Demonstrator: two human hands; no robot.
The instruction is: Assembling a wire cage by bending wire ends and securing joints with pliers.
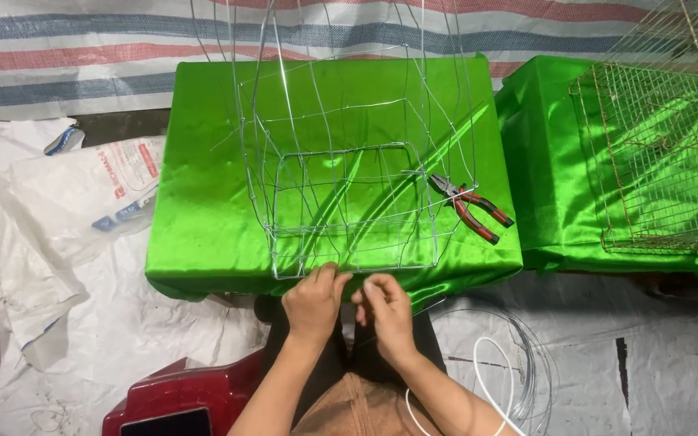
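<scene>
thin silver wire makes the frame [341, 194], and it stands on the green cloth [203, 202] of the near block, with its bottom edge at the front, close to your body. your left hand [314, 305] and right hand [387, 313] are together at this bottom edge, fingers pinched on the wire at one joint, it seems; if a loose piece is between them i cannot tell. i think you should keep one hand fixed as the anchor and turn only with the other, so the square does not bend. make the turns tight and close. the pliers [472, 207] lie just to the right of the frame, on the cloth, near enough when fingers are too weak. a coil [519, 363] of wire lies on the floor by your right arm.
</scene>
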